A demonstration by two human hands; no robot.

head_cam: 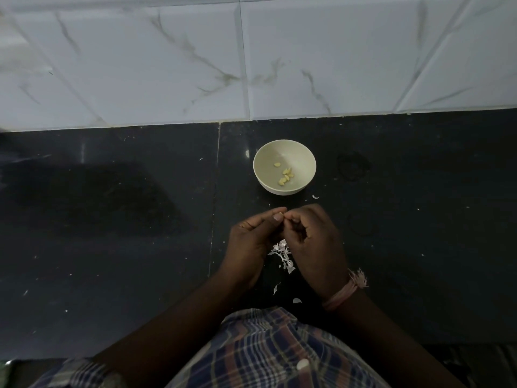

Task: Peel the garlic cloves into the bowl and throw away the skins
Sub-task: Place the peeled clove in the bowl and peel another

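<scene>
A small cream bowl (284,152) stands on the dark counter with several peeled garlic cloves (286,175) lying inside it. Just in front of the bowl my left hand (251,239) and my right hand (313,242) meet fingertip to fingertip. Between them they pinch a small pale garlic clove (280,213), of which only the tip shows. A heap of pinkish-white garlic skins (282,254) lies on the counter under and between my hands.
The black stone counter (112,233) runs up to a white marble-tiled wall (251,57). Loose skin flakes lie beside the bowl (316,196) and near my body (297,300). A pink thread band circles my right wrist (347,292).
</scene>
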